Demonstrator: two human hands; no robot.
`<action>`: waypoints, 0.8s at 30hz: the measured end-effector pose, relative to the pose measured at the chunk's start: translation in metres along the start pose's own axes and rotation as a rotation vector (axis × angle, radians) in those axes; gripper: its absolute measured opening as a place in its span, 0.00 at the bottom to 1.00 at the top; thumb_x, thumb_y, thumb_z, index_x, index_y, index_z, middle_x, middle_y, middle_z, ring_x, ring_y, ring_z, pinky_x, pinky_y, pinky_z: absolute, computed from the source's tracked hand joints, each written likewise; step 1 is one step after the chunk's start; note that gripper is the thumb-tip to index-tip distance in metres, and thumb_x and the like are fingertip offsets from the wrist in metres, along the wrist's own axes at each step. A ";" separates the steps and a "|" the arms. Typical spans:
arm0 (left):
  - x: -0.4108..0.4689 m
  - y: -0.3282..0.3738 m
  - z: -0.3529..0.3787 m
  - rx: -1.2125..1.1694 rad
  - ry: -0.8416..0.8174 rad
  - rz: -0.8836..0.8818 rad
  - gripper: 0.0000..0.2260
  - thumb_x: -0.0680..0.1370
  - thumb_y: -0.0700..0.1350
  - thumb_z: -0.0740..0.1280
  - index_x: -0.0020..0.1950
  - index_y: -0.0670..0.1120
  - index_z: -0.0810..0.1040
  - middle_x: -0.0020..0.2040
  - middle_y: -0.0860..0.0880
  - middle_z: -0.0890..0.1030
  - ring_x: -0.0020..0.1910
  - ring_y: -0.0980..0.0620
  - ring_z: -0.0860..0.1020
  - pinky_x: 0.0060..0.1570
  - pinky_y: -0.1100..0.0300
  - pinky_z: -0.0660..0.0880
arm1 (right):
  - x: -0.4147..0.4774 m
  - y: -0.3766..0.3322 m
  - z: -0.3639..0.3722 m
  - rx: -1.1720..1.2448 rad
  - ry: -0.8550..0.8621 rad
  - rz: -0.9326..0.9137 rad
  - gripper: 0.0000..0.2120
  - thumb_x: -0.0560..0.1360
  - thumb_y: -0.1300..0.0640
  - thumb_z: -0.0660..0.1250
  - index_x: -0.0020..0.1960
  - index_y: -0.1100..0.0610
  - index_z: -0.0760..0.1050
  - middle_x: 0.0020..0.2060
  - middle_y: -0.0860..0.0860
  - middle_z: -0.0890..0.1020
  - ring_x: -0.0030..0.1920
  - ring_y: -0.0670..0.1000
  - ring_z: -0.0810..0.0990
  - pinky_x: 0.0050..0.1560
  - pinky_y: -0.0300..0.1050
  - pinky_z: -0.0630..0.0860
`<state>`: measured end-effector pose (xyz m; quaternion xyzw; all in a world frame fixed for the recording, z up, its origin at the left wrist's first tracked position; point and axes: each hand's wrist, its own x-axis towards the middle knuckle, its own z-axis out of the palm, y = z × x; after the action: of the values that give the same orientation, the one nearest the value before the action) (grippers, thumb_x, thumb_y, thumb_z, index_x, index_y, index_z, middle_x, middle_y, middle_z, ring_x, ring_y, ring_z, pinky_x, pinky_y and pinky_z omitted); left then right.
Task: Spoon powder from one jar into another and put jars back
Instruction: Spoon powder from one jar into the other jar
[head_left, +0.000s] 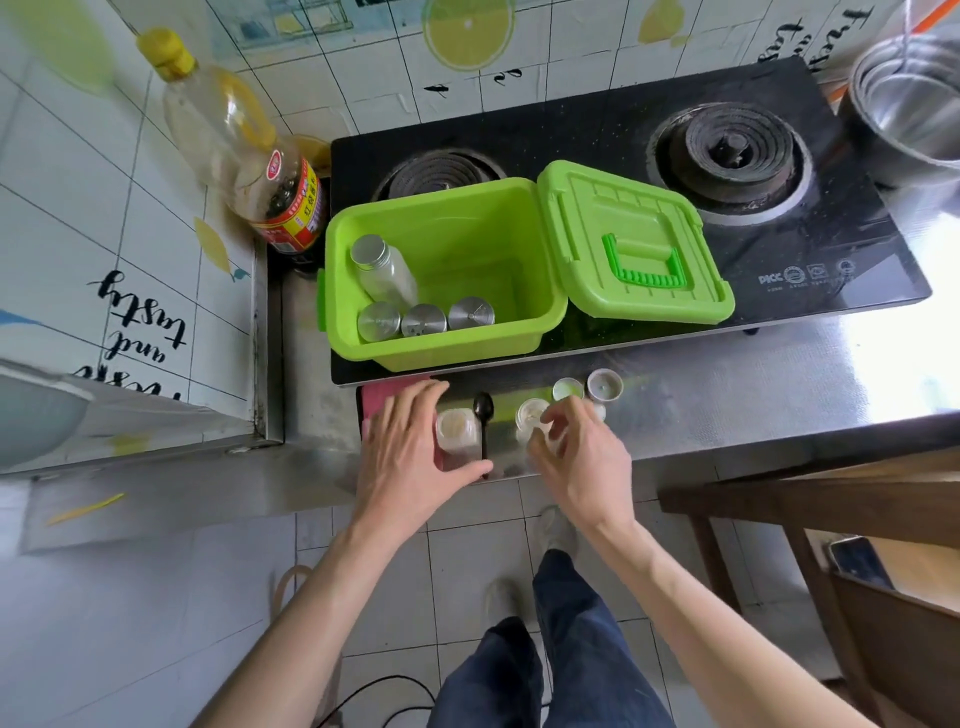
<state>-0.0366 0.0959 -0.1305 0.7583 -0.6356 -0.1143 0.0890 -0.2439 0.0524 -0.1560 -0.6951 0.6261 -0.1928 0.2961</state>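
Spillage risk: uncapped left jar (457, 428) and right jar (531, 415) flank the spoon (484, 415); left hand (410, 457) spread wide beside one; right hand (576, 457) blurred, perhaps gripping the other, I cannot tell; a nudge could tip either.

The box (441, 349) and its lid (587, 228) are smooth glossy plastic. The stove top (597, 136) is shiny black glass, the counter (727, 375) reflective steel, the bowl (917, 122) polished metal, the spoon (484, 410) black plastic.
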 end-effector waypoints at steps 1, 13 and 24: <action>-0.003 -0.006 0.001 -0.006 -0.015 -0.024 0.50 0.63 0.70 0.78 0.78 0.46 0.68 0.74 0.48 0.72 0.70 0.47 0.71 0.70 0.47 0.70 | -0.007 -0.005 0.005 -0.004 -0.034 0.020 0.09 0.76 0.46 0.69 0.50 0.49 0.73 0.41 0.44 0.80 0.37 0.48 0.79 0.38 0.47 0.77; -0.004 -0.023 0.025 -0.119 -0.134 -0.086 0.36 0.70 0.51 0.81 0.75 0.50 0.71 0.69 0.52 0.77 0.69 0.49 0.73 0.62 0.57 0.69 | -0.021 -0.024 0.085 -0.101 -0.209 0.300 0.14 0.77 0.44 0.68 0.50 0.55 0.76 0.45 0.53 0.84 0.47 0.60 0.84 0.44 0.48 0.77; 0.002 -0.018 0.026 -0.188 -0.110 -0.215 0.23 0.71 0.56 0.80 0.62 0.56 0.77 0.59 0.57 0.80 0.59 0.51 0.77 0.46 0.57 0.68 | -0.032 -0.028 0.068 -0.073 -0.178 0.276 0.10 0.76 0.48 0.65 0.44 0.54 0.75 0.43 0.49 0.80 0.42 0.58 0.79 0.40 0.48 0.73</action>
<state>-0.0264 0.0969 -0.1602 0.8030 -0.5412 -0.2234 0.1117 -0.1839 0.0964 -0.1853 -0.6272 0.6935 -0.0649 0.3485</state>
